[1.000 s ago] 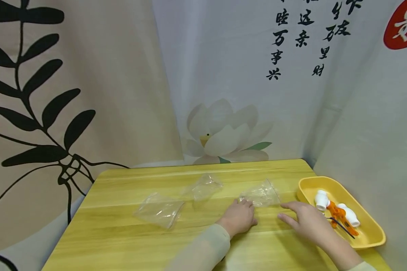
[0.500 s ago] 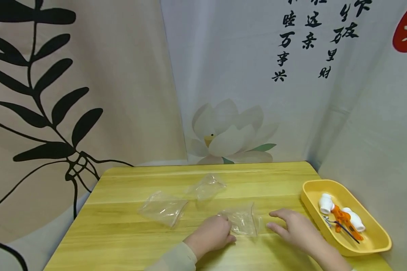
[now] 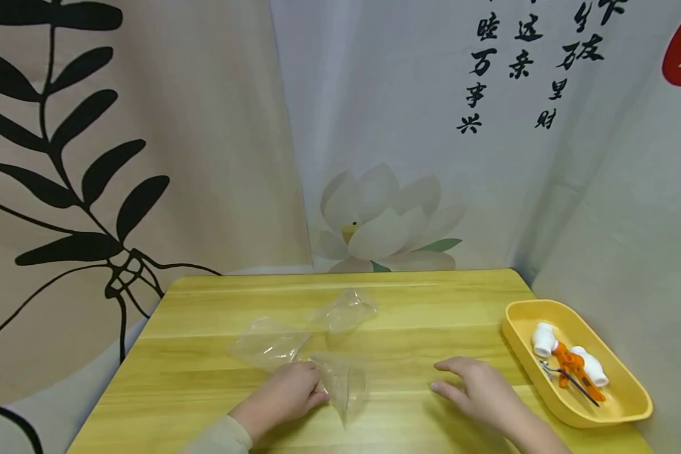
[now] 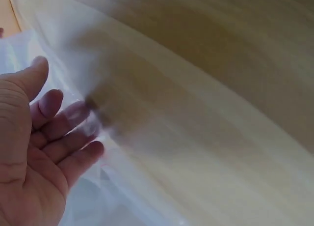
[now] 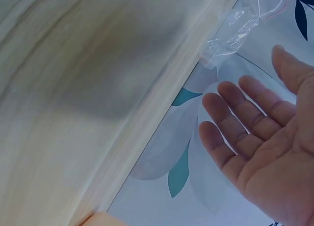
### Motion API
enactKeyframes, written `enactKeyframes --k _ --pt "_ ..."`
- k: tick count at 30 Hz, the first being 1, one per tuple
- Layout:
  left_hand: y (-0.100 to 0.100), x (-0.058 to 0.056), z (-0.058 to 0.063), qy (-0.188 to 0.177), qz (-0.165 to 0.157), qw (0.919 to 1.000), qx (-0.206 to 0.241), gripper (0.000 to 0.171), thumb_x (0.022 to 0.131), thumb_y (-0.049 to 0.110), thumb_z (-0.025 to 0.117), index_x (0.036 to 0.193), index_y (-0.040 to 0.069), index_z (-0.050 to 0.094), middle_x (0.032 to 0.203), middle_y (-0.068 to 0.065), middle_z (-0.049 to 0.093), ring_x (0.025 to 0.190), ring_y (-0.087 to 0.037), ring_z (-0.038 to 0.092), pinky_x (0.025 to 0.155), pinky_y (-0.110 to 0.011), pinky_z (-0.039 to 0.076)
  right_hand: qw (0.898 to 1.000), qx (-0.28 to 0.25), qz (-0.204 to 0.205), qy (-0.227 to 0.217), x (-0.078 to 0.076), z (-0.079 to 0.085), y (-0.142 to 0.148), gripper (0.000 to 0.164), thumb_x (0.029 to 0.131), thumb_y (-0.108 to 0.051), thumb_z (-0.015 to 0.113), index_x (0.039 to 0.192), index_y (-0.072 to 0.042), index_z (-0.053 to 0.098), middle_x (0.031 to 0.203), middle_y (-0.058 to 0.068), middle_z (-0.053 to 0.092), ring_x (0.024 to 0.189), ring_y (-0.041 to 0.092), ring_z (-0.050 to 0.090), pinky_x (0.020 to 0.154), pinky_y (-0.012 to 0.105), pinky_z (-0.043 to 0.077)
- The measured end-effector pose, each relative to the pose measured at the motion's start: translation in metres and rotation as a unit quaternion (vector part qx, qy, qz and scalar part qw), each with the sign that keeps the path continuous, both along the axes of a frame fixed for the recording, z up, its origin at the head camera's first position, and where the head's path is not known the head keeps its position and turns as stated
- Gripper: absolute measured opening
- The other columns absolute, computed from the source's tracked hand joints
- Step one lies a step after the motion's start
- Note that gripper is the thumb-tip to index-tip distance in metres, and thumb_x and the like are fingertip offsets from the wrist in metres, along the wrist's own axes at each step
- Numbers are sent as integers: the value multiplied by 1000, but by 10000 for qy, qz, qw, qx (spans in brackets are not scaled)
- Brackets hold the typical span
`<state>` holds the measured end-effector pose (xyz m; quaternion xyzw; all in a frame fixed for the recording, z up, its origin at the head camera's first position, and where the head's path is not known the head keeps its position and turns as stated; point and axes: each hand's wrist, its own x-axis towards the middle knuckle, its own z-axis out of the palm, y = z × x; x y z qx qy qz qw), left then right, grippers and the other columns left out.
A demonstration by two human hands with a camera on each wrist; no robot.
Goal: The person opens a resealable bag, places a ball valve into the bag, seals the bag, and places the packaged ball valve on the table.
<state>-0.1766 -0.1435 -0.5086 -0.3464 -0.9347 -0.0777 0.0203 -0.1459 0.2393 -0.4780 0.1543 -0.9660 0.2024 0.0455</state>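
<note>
My left hand (image 3: 295, 394) holds a clear plastic zip bag (image 3: 340, 381) by its near left edge, low over the wooden table. The film lies across the curled fingers (image 4: 73, 120) in the left wrist view, while the thumb stands apart from them. Just past that hand, a second clear bag (image 3: 269, 343) lies on the table. A third bag (image 3: 349, 310) is farther back. My right hand (image 3: 479, 394) is over the table to the right, its fingers relaxed and holding nothing, as the right wrist view also shows.
A yellow tray (image 3: 630, 403) stands at the table's right edge. In it are white plastic pieces (image 3: 545, 340), an orange tool-like piece (image 3: 570, 362) and a thin dark rod (image 3: 579, 386). Printed curtains (image 3: 397, 126) hang behind the wooden table (image 3: 164, 391).
My left hand has moved left across the table, bringing the zip bag with it from near the right hand. The right hand has shifted slightly left. The other bags lie where they were.
</note>
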Motion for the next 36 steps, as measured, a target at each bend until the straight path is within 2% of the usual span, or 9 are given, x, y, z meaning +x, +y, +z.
enactKeyframes --k 6,10,13,16,19,24,27,31,36 --pt "-2 6 14 108 -18 9998 -139 33 103 39 71 78 19 61 70 11 59 63 -5 54 61 -29 53 9998 12 174 129 -1 -1 -5 35 94 -41 81 118 -16 80 118 -2 81 113 24 76 98 48 63" --pt "11 1 21 1210 -385 9918 -159 25 99 35 77 88 18 63 79 9 64 70 -9 60 65 -29 54 9984 -4 521 220 -2 -1 -12 35 96 -41 80 118 -14 80 116 -1 81 110 25 77 94 47 64" --pt "23 -12 25 1812 -557 9814 -285 35 93 40 81 114 16 67 108 4 71 97 -16 69 85 -32 61 9973 -37 720 128 -2 -2 -17 36 97 -41 78 120 -13 79 117 0 81 109 26 77 92 47 65" --pt "35 -29 32 1479 -529 9860 -553 69 89 48 82 145 15 58 145 -2 65 136 -25 61 113 -45 55 9966 -66 807 125 -1 -3 -20 36 97 -40 79 120 -12 79 118 1 81 110 26 77 91 48 65" --pt "45 -47 37 721 -434 9932 -809 84 85 53 83 155 16 52 158 -2 57 153 -29 48 126 -56 42 9957 -48 905 213 -1 -6 -22 35 97 -39 79 119 -12 79 117 2 81 109 25 77 91 47 65" --pt "58 -65 40 4 -309 9941 -1043 71 83 56 84 142 20 65 145 4 68 147 -26 53 126 -52 43 9946 -82 1030 64 0 -8 -25 36 98 -40 77 119 -10 78 117 2 81 109 26 77 91 47 65" --pt "63 -70 40 2 -289 9935 -1098 55 83 57 83 125 22 74 129 7 75 127 -19 63 116 -43 51 9946 -138 1021 -131 0 -7 -25 37 99 -40 76 120 -9 78 118 4 81 110 27 77 91 47 65" --pt "64 -74 41 107 -365 9948 -950 34 83 50 87 101 22 77 103 11 76 102 -12 63 103 -38 54 9944 -150 1028 -166 -1 -8 -25 37 100 -39 75 121 -9 78 119 4 81 110 26 77 90 46 66" --pt "59 -73 41 411 -506 9967 -480 21 89 43 83 88 23 75 88 13 74 97 -12 64 105 -42 55 9939 -108 1097 -10 0 -10 -25 37 100 -40 76 121 -9 78 118 3 81 109 25 77 89 45 66"
